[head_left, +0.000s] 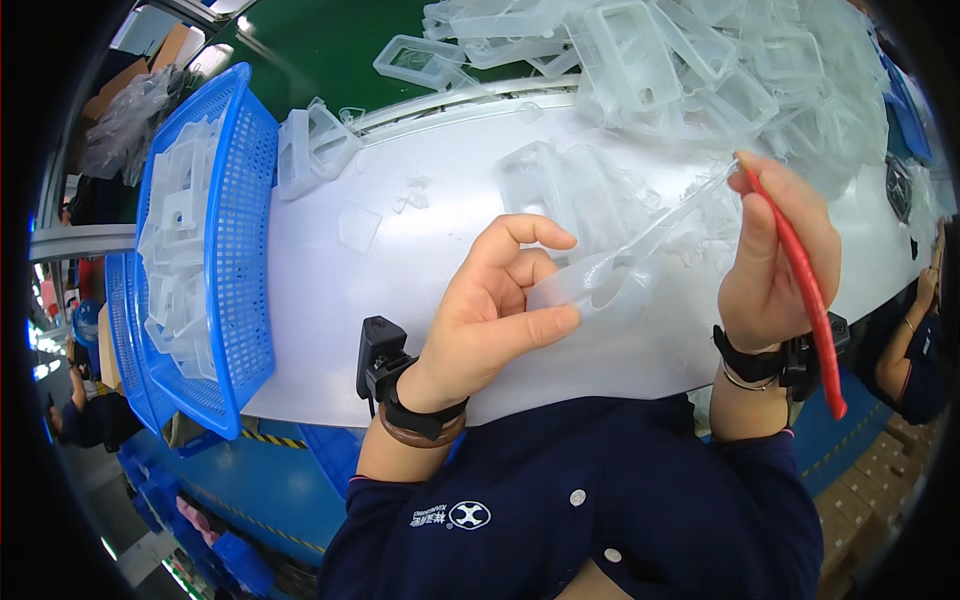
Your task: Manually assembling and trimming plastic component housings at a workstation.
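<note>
My left hand (495, 295) is curled around one end of a translucent soft plastic piece (605, 270), its thumb and index finger on either side. A thin stretched strip of the piece runs up to the right. In my right hand (782, 255) is a tool with a long red handle (805, 285), whose working end is hidden by the fingers. The strip meets the fingertips of this hand, but what grips it there is too small to tell. Beneath the held piece, translucent box-shaped plastic parts (535, 185) lie on the white table (320, 300).
A large heap of similar translucent plastic frames (640, 60) covers the far right. Blue perforated basket (243, 240), filled with such parts, stands at left. One part (312, 150) sits beside it; small scraps (411, 195) lie on the table. Other people's arms (905, 340) show at the edges.
</note>
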Tool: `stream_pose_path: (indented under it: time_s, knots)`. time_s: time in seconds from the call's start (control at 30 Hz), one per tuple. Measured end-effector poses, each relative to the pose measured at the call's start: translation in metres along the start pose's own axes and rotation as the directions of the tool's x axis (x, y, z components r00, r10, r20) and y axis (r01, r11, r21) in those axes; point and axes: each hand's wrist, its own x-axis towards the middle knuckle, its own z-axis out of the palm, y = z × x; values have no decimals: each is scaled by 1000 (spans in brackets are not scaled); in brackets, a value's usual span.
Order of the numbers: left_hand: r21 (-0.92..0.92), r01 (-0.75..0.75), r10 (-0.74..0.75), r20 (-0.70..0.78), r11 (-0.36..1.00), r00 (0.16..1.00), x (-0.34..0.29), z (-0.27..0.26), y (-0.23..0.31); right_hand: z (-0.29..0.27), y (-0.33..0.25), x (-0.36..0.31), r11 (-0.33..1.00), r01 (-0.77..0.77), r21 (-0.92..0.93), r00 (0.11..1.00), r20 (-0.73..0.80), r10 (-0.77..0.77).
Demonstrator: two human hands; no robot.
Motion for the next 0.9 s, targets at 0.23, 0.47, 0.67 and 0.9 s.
stream_pose_path:
  time_s: [0.23, 0.47, 0.67, 0.9]
  knots:
    - [134, 57, -55, -23, 989, 998, 3, 12, -12, -3, -10, -18, 945, -276, 177, 961, 63, 269]
    - [47, 24, -20, -89, 999, 996, 2, 6, -14, 7, -35, -12, 892, -220, 395, 933, 351, 75]
    - [43, -109, 114, -134, 993, 984, -1, 6, -10, 8, -35, -23, 659, -484, 576, 872, 381, 307]
    - [215, -241, 265, -90, 946, 960, -4, 7, -10, 1, -46, -32, -36, -788, 615, 502, 675, 541]
